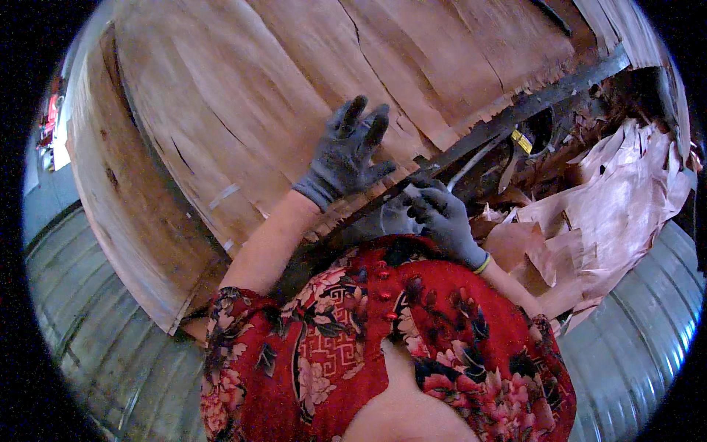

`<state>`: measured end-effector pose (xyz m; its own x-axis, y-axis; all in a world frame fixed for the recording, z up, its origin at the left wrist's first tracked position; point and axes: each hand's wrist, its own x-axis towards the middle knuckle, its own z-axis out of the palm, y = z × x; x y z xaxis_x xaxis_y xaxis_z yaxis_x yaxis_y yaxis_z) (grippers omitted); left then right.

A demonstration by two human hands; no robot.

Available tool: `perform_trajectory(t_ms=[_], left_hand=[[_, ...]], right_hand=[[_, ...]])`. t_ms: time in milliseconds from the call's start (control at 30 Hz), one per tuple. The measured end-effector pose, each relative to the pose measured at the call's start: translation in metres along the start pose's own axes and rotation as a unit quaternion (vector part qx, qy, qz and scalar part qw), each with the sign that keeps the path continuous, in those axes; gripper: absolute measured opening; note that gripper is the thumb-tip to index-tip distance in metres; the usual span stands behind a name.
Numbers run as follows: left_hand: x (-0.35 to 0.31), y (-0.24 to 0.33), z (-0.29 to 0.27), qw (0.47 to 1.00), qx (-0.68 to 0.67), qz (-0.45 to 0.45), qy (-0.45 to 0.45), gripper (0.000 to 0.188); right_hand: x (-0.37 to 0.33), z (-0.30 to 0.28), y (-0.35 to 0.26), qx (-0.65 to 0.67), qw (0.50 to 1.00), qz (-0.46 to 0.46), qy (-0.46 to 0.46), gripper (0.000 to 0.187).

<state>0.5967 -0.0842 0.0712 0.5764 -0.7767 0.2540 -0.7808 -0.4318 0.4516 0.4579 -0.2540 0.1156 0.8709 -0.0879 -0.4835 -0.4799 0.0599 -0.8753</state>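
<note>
My left hand [350, 156], in a grey work glove, is over a broad sheet of brown wood veneer [287, 88], close to its ragged near edge. Its fingers are apart and hold nothing. To its right, my right hand [445, 219], gloved the same way, is just on my side of a dark metal bar [508, 112] that runs along the veneer's edge. Its fingers are curled in, and whatever may be between them is hidden. A pale, see-through piece [398, 214] shows beside these fingers; its kind is unclear.
Torn veneer scraps [582, 214] are heaped at the right. Between them and the bar are a pale curved hose or cable [471, 163] and a yellow label [522, 141]. More veneer [136, 188] hangs at the left, above a ribbed grey-green surface [96, 331].
</note>
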Motion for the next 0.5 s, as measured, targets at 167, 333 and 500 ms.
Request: perform_trajectory(t_ms=[167,333,500], left_hand=[[0.004,0.001,0.005,0.998,-0.034,-0.038,0.025,0.089],[0.007,-0.001,0.010,0.998,-0.004,-0.040,0.056,0.089],[0.007,-0.008,0.008,0.995,0.003,-0.057,0.083,0.091]], right_hand=[[0.001,0.004,0.002,0.199,0.965,0.159,0.066,0.018],[-0.002,0.002,0.023,0.116,0.981,0.023,0.151,0.020],[0.007,0.008,0.025,0.114,0.983,0.048,0.139,0.018]])
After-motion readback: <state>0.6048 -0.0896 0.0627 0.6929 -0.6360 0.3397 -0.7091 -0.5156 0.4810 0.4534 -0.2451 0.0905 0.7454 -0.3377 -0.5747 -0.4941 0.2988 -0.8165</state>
